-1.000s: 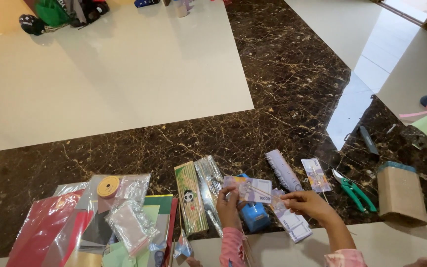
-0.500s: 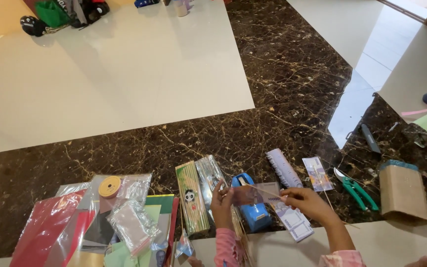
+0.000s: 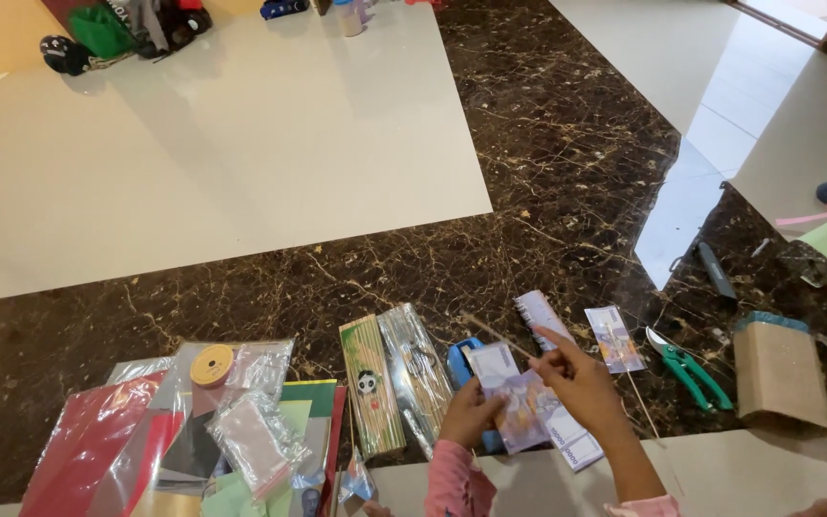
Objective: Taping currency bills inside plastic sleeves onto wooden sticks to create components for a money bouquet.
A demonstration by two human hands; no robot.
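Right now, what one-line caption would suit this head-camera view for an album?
Two hands, left hand and right hand, hold small printed paper slips over a marble floor strewn with craft supplies.

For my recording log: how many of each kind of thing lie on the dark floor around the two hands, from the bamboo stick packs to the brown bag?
Banknote-like slips: 4 (one held in both hands, one under them, two lying flat)
Bamboo stick packs: 2
Green-handled pruners: 1
Brown paper bag: 1
Blue tool: 1
Total: 9
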